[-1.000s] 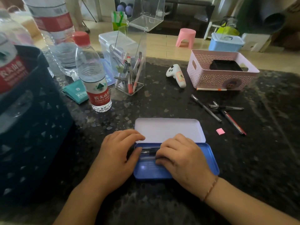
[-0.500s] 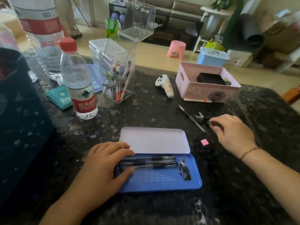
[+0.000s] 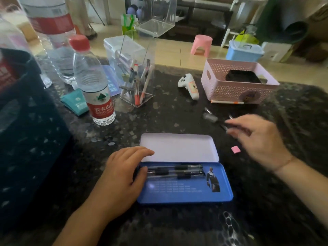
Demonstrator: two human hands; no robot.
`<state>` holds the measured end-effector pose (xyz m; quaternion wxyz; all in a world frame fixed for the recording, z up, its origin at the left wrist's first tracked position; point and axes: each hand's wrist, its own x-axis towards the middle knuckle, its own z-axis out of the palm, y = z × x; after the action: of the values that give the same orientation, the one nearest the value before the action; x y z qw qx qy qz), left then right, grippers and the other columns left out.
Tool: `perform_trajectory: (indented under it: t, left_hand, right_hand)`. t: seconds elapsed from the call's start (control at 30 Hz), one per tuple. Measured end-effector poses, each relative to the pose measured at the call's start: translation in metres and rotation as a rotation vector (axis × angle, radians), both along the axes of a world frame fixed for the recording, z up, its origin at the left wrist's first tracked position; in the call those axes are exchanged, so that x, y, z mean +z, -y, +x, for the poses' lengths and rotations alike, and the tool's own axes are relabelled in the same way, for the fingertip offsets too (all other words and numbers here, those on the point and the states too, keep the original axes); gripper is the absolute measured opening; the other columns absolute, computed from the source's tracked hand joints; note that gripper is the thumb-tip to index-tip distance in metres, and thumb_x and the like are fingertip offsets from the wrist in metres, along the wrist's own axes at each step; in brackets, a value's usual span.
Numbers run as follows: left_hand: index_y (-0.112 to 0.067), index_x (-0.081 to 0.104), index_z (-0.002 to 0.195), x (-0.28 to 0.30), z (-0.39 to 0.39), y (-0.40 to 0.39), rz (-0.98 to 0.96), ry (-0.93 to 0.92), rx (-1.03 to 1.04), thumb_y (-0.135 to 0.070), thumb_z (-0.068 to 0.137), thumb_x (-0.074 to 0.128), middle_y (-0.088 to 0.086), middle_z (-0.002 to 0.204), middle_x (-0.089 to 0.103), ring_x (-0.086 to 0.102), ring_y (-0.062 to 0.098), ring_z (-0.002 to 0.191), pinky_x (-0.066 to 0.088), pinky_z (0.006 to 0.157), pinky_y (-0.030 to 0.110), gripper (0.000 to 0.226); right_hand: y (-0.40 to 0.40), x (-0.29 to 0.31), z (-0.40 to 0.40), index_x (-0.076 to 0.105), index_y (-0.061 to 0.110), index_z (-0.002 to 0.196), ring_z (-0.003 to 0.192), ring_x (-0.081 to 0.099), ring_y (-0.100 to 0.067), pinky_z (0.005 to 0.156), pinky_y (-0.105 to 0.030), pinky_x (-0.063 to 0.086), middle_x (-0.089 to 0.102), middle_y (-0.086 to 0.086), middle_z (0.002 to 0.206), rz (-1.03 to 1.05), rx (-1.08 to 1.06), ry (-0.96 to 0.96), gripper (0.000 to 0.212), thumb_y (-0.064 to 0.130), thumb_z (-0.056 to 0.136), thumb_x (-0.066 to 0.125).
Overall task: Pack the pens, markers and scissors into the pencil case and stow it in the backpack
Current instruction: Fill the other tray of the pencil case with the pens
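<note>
Since half a second ago, the right hand [image 3: 260, 139] has been lifted off the tabletop [image 3: 177, 118] with what looks like a pen [image 3: 224, 126] pinched in its fingertips, though it's too blurred to be sure what's clamped there. Only a small smeared thing [image 3: 210, 118] is left where the loose pens were lying, maybe the scissors, can't be told. The left hand [image 3: 122, 178] is laid flat on the left end of the pencil case [image 3: 186, 194], fingers spread, nothing gripped, so the case is just being steadied. The case is sat open near the front edge, pale lid [image 3: 177, 148] folded back, with a few black pens [image 3: 175, 172] already lined up along the far side of the tray. So the filling step is judged to be about halfway. Next, the held thing needs to be carried over and laid parallel beside the others so the lid can be shut later. One more pen [image 3: 227, 102] is spotted against the pink basket [image 3: 237, 86]. No backpack can be made out for sure yet.
</note>
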<state>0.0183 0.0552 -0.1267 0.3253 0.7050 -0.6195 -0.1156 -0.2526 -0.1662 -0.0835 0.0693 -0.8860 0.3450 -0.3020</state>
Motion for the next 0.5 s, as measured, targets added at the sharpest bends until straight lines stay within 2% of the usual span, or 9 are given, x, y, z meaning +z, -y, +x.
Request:
perform_trajectory:
  t: [0.1,0.17,0.27,0.33,0.5]
  left_hand:
    - [-0.039,0.054,0.119,0.000,-0.001,-0.001,-0.019,-0.030,0.026,-0.031,0.089,0.045,-0.034,0.120,0.043,0.043,-0.003,0.119,0.038,0.104,0.035,0.032]
    - [-0.037,0.056,0.117,0.001,-0.001,-0.002,-0.026,-0.033,0.025,-0.031,0.091,0.043,-0.035,0.118,0.044,0.044,-0.003,0.117,0.039,0.103,0.036,0.030]
    - [-0.036,0.057,0.114,0.002,-0.001,-0.001,-0.049,-0.043,0.023,-0.037,0.093,0.037,-0.027,0.117,0.051,0.046,-0.002,0.115,0.042,0.100,0.038,0.029]
    - [-0.035,0.058,0.113,0.003,-0.002,0.000,-0.054,-0.044,0.012,-0.040,0.092,0.036,-0.029,0.116,0.050,0.047,-0.001,0.113,0.043,0.098,0.037,0.031]
    - [-0.037,0.057,0.115,0.001,-0.002,0.001,-0.017,0.014,-0.049,-0.051,0.086,0.048,-0.023,0.119,0.055,0.048,0.001,0.116,0.042,0.099,0.044,0.034]
  right_hand:
    - [-0.080,-0.008,0.024,0.076,0.016,0.100,0.089,0.058,-0.002,0.088,-0.011,0.043,0.067,0.007,0.092,0.179,0.240,0.057,0.027,0.033,0.079,0.069]
    - [-0.108,-0.024,0.034,0.077,0.017,0.097,0.087,0.055,-0.001,0.084,-0.008,0.042,0.063,0.006,0.090,0.228,0.284,0.043,0.027,0.035,0.079,0.067]
    - [-0.120,-0.044,0.045,0.076,0.018,0.093,0.083,0.054,-0.006,0.078,-0.017,0.047,0.062,0.006,0.087,0.185,0.286,0.002,0.022,0.030,0.077,0.071]
    - [-0.121,-0.047,0.053,0.074,0.020,0.090,0.082,0.053,-0.008,0.076,-0.024,0.047,0.064,0.007,0.085,0.183,0.265,-0.020,0.021,0.032,0.075,0.070]
    - [-0.120,-0.037,0.064,0.069,0.028,0.081,0.078,0.052,-0.010,0.067,-0.028,0.046,0.065,0.013,0.082,0.106,0.204,-0.139,0.020,0.039,0.068,0.080]
